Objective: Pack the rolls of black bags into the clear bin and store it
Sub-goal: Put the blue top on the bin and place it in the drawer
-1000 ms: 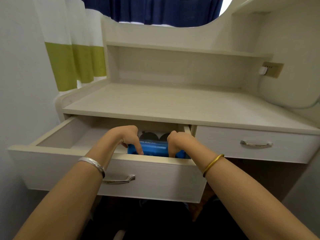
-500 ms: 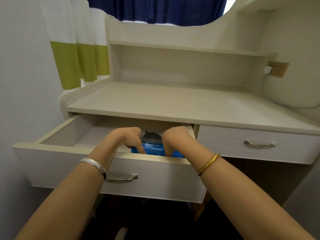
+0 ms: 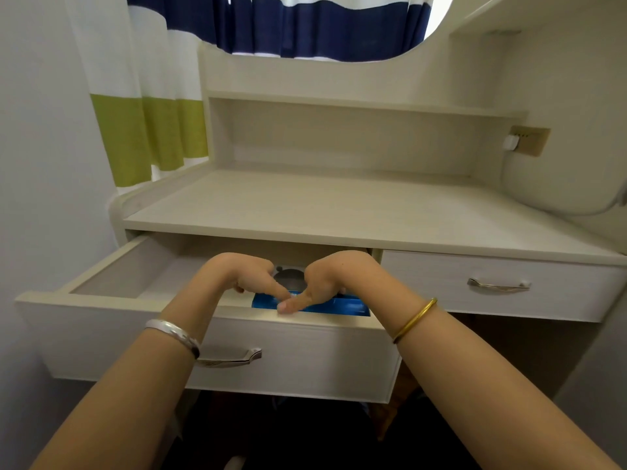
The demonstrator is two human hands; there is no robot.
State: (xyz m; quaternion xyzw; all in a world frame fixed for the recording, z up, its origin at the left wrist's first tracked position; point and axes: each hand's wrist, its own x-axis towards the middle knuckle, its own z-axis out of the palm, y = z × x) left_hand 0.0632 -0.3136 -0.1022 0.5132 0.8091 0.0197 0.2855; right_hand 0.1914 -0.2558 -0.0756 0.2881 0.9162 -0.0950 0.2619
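Note:
The clear bin with a blue front rim (image 3: pixel 349 305) sits inside the open left drawer (image 3: pixel 101 334), at its right end. Part of a black roll (image 3: pixel 288 279) shows inside the bin, between my hands. My left hand (image 3: pixel 244 276) and my right hand (image 3: pixel 330 276) both reach down into the drawer over the bin. Their thumbs meet on the blue rim, and the fingers curl down behind it, out of sight. Most of the bin is hidden by the drawer front and my hands.
The drawer is pulled far out and has a metal handle (image 3: pixel 230 357) on its front. A shut drawer (image 3: pixel 498 286) lies to the right. The desk top (image 3: pixel 339 212) runs above, with a shelf over it and a curtain (image 3: pixel 146 137) behind on the left.
My hands have slid toward each other along the bin's blue rim until the thumbs touch. The bin sits lower and further right behind the drawer front.

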